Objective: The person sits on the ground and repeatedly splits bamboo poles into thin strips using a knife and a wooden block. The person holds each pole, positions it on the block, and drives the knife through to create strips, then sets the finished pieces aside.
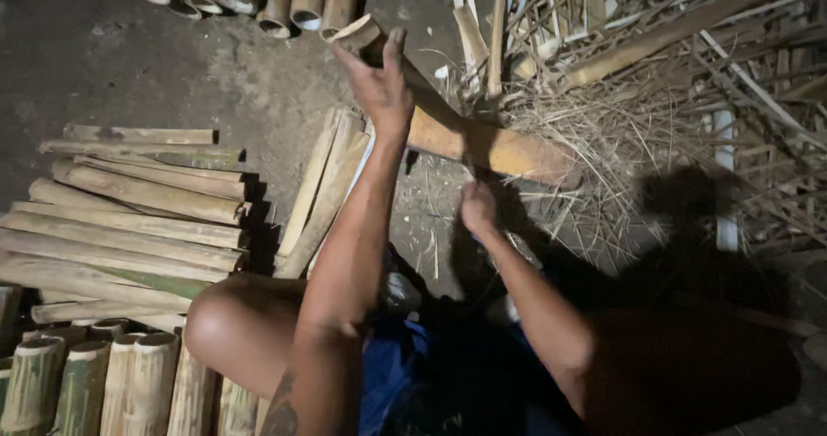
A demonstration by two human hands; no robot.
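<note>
My left hand (380, 84) grips the upper end of a bamboo tube (504, 150) that slants from the top centre down to the right, its hollow mouth just above my fingers. My right hand (478, 207) is closed just below the tube's middle; what it holds is hidden in the dark. My bare left knee (233, 315) is raised at the lower left.
Split bamboo slats (138, 221) lie stacked at the left, with two more leaning by my left forearm (323, 195). Whole tubes stand at the bottom left (95, 376) and top (293, 1). A heap of strips and shavings (672, 83) fills the right.
</note>
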